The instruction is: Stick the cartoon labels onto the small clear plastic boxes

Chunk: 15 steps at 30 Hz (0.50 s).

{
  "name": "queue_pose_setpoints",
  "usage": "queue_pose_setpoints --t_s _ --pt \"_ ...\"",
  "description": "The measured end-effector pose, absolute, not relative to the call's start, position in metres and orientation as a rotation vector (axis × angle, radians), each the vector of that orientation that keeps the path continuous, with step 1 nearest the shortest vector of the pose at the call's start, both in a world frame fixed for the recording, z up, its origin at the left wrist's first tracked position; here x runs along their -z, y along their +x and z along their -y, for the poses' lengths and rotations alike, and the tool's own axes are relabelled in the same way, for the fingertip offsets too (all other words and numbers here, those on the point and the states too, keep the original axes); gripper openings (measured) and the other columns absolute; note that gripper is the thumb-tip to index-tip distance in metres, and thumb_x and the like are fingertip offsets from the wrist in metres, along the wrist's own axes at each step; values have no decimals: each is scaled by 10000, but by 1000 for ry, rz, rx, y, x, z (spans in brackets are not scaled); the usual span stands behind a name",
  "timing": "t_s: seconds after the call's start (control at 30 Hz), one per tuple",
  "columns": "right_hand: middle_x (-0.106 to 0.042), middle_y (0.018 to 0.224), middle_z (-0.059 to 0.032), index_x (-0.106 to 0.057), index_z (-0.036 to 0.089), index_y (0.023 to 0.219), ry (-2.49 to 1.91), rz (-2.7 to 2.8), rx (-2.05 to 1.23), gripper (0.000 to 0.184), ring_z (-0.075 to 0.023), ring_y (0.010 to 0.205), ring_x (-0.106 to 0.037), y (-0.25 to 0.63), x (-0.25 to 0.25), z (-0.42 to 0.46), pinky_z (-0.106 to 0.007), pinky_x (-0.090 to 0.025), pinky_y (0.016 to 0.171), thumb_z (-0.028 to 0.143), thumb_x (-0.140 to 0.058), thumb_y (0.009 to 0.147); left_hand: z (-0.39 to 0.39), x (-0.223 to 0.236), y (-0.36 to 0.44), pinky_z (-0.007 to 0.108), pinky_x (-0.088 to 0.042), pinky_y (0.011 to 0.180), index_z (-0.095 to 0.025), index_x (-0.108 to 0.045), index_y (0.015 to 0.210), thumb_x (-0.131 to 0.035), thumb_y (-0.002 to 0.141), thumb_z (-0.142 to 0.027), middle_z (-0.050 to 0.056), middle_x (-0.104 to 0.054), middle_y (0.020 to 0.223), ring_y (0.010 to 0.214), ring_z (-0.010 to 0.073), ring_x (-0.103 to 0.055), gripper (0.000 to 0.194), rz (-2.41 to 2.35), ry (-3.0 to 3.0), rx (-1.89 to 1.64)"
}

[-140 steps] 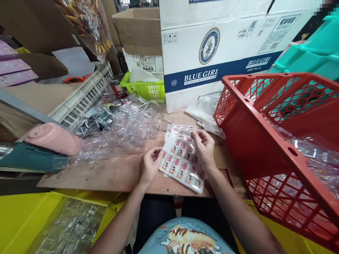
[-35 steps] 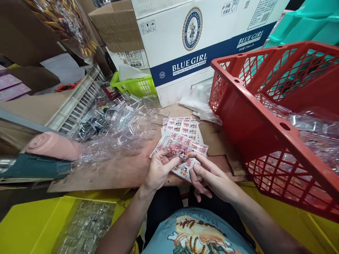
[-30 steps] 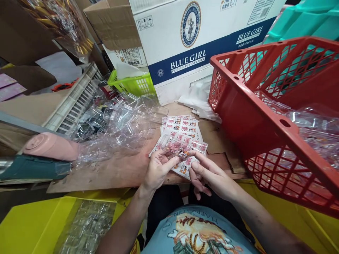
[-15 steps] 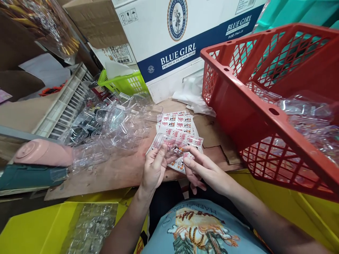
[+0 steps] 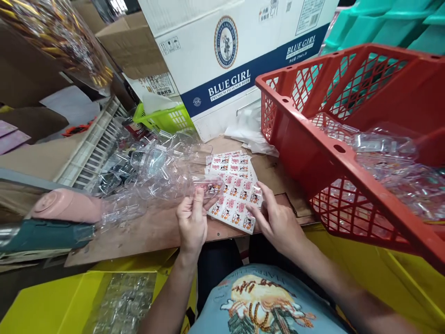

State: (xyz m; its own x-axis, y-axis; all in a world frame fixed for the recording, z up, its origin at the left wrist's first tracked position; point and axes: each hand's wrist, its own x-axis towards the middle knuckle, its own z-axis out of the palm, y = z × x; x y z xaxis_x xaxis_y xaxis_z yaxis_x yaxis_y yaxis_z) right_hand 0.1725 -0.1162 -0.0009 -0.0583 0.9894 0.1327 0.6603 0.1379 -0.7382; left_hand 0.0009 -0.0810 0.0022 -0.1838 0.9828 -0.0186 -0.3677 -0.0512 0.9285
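Observation:
A clear plastic case (image 5: 206,186) with a cartoon sticker on it is pinched between the thumb and fingers of my left hand (image 5: 193,221). It hovers over the left side of a stack of sticker sheets (image 5: 232,214), printed with rows of cartoon cats and pink lettering. At the right edge of the top sheet, my right hand (image 5: 278,223) has its thumb and index finger apart; the fingertips rest on or just above the sheet, I cannot tell which. Left of the sheets lies a heap of clear plastic cases (image 5: 156,162).
A red crate (image 5: 299,125) holding clear cases stands at the right. Behind are a white and blue beer carton (image 5: 194,55) and a lime-green basket (image 5: 170,118). A pink bottle (image 5: 69,204) lies at the left. Below is a yellow box (image 5: 52,297) with clear plastic inside.
My left hand has moved left with the case, uncovering more of the top sheet. My right hand has come away from the case to the sheet's right edge. The view has shifted slightly.

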Motion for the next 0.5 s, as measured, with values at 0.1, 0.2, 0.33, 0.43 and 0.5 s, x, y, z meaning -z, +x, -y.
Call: queue_pose_setpoints --t_s 0.1,0.2,0.33,0.43,0.5 --pt "-580 1353 -232 -155 103 1573 -1266 2039 -228 731 -366 1248 -551 156 -9 123 -551 -384 1061 430 -445 987 84 -8 7 338 -592 890 -169 -730 853 -753 802 -372 45 -773 971 978 215 -724 211 -995 804 -1450" --pt "-271 1597 -204 -75 113 1584 -1097 2189 37 799 -369 1496 -194 142 -7 120 -638 -32 1182 473 -451 978 94 -17 10 286 -577 881 -186 -745 880 -762 798 -348 46 -777 981 947 190 -731 182 -936 713 -1415" --pt "-147 1640 -167 -35 162 1588 -1205 2076 -118 760 -328 1521 -97 158 6 113 -626 -115 1188 490 -384 999 102 -40 7 341 -584 873 -194 -759 903 -731 831 -313 52 -780 980 895 201 -740 141 -803 785 -1372" --pt "-32 1659 -152 81 148 1577 -1143 1743 -310 768 -315 1523 -91 176 -9 125 -569 -266 1180 514 -276 1004 98 -70 23 378 -593 831 -171 -760 868 -725 832 -281 62 -776 841 808 222 -741 121 -759 1067 -1322" --pt "63 1662 -118 184 182 1554 -1078 1644 -261 798 -335 1523 -48 183 -35 147 -602 -250 1183 479 -305 998 91 -96 48 372 -583 837 -171 -749 850 -701 849 -259 58 -763 813 805 217 -731 101 -683 1298 -1354"
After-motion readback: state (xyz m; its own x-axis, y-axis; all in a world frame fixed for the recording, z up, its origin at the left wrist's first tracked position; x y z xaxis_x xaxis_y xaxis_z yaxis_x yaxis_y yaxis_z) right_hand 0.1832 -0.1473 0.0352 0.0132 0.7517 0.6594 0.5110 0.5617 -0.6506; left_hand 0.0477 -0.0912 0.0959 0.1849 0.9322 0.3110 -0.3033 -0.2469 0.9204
